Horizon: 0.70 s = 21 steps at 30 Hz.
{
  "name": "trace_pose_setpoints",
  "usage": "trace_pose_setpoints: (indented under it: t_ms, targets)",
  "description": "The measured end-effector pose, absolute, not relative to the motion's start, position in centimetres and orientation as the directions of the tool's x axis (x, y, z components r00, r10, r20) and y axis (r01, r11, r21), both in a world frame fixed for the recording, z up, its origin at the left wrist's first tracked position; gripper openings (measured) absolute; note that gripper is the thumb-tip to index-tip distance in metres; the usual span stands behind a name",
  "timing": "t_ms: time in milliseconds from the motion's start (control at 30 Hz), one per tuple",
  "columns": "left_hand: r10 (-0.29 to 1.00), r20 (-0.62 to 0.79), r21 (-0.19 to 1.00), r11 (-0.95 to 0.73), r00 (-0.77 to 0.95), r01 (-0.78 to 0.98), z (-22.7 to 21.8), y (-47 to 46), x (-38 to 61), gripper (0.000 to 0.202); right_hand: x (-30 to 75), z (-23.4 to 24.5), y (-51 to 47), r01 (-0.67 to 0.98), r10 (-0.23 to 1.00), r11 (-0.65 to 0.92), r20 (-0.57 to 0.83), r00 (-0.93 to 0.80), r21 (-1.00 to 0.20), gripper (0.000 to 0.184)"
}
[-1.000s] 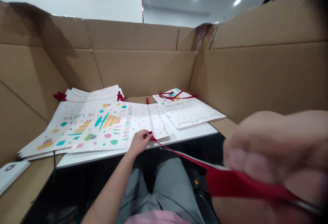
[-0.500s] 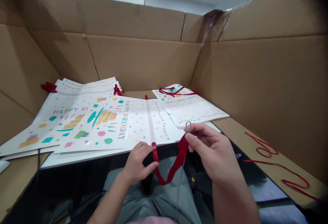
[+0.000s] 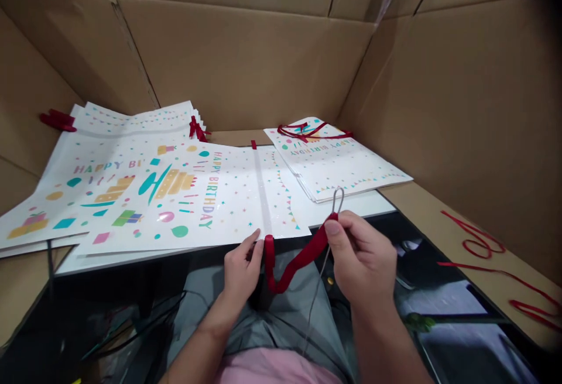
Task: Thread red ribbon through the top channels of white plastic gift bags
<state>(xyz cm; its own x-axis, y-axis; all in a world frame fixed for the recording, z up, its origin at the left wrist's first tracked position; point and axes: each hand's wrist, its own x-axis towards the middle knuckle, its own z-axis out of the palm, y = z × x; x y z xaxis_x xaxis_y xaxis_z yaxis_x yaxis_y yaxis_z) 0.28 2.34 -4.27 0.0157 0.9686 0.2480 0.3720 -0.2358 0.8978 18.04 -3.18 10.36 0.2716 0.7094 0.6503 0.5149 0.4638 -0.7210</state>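
Observation:
In the head view my right hand (image 3: 362, 258) pinches one end of a wide red ribbon (image 3: 302, 258) together with a thin grey wire loop (image 3: 338, 198) that sticks up above the fingertips. The wire's tail hangs down below. The ribbon sags over my lap and rises to the front edge of a white HAPPY BIRTHDAY sheet (image 3: 237, 196), where it meets a clear strip across the sheet. My left hand (image 3: 243, 264) is at that edge beside the ribbon, index finger on top and thumb below, closed on the sheet's edge.
More printed sheets with red ribbon ends (image 3: 57, 119) lie at the left. A stack (image 3: 342, 167) with red ribbon on top lies at the back right. Loose thin red ribbons (image 3: 478, 237) are on the right cardboard. Tall cardboard walls (image 3: 246, 62) surround the work surface.
My left thumb has left the ribbon and drawn up to the index finger at the sheet's edge. My right hand has pulled the ribbon slightly rightward. The view has tilted down.

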Motion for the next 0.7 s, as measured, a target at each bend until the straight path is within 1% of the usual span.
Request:
trace_pose_setpoints:
  t_ms: [67, 133, 167, 200, 233, 267, 300, 333, 367, 433, 500, 600, 700]
  targets:
    - [0.983, 0.175, 0.966, -0.16, -0.058, 0.205, -4.3, 1.9, 1.0, 0.039, 17.7, 12.6, -3.8, 0.457, 0.649, 0.458, 0.639, 0.413, -0.762, 0.029]
    - [0.991, 0.108, 0.988, -0.098, -0.078, 0.124, -4.1, 1.7, 1.6, 0.037, 17.7, 14.9, -4.2, 0.395, 0.535, 0.463, 0.605, 0.589, -0.794, 0.027]
    - [0.993, 0.084, 0.992, -0.075, -0.078, 0.102, -4.0, 1.7, 1.8, 0.035, 17.7, 15.7, -4.3, 0.374, 0.507, 0.458, 0.582, 0.636, -0.807, 0.026]
    - [0.995, 0.063, 0.995, -0.057, -0.072, 0.082, -3.9, 1.7, 2.1, 0.035, 17.9, 16.0, -4.1, 0.352, 0.536, 0.444, 0.559, 0.633, -0.824, 0.025]
    - [0.997, 0.039, 0.998, -0.036, -0.064, 0.052, -3.9, 1.8, 2.3, 0.035, 18.1, 15.8, -3.7, 0.317, 0.617, 0.419, 0.523, 0.588, -0.851, 0.026]
    - [0.998, 0.014, 1.0, -0.014, -0.053, 0.018, -3.8, 1.8, 2.6, 0.037, 18.2, 15.0, -3.2, 0.264, 0.729, 0.377, 0.46, 0.507, -0.888, 0.028]
    - [0.999, -0.01, 1.0, 0.009, -0.038, -0.017, -3.8, 1.8, 2.8, 0.04, 18.3, 13.7, -2.5, 0.198, 0.836, 0.321, 0.375, 0.401, -0.926, 0.031]
    - [0.999, -0.032, 0.998, 0.031, -0.025, -0.05, -3.8, 1.9, 3.1, 0.043, 18.3, 12.0, -1.8, 0.115, 0.915, 0.244, 0.268, 0.3, -0.963, 0.035]
    - [0.999, -0.05, 0.996, 0.049, -0.017, -0.077, -3.9, 1.8, 3.3, 0.047, 18.2, 10.0, -1.2, 0.042, 0.959, 0.143, 0.149, 0.241, -0.989, 0.039]
    - [0.997, -0.079, 0.989, 0.075, -0.023, -0.131, -4.0, 1.7, 3.8, 0.05, 17.6, 5.9, -0.6, -0.06, 0.981, -0.017, -0.028, 0.192, -0.998, 0.045]
    - [0.994, -0.099, 0.979, 0.091, -0.039, -0.183, -4.1, 1.5, 4.1, 0.051, 16.8, 2.6, -0.8, -0.093, 0.975, -0.132, -0.147, 0.169, -0.987, 0.049]
    - [0.993, -0.104, 0.971, 0.09, -0.055, -0.222, -3.9, 1.3, 4.2, 0.047, 16.1, -0.1, -1.9, -0.053, 0.959, -0.239, -0.244, 0.144, -0.97, 0.052]
    - [0.993, -0.084, 0.979, 0.068, -0.077, -0.194, -3.5, 1.3, 4.1, 0.042, 16.0, -1.0, -2.8, -0.028, 0.947, -0.292, -0.294, 0.13, -0.956, 0.052]
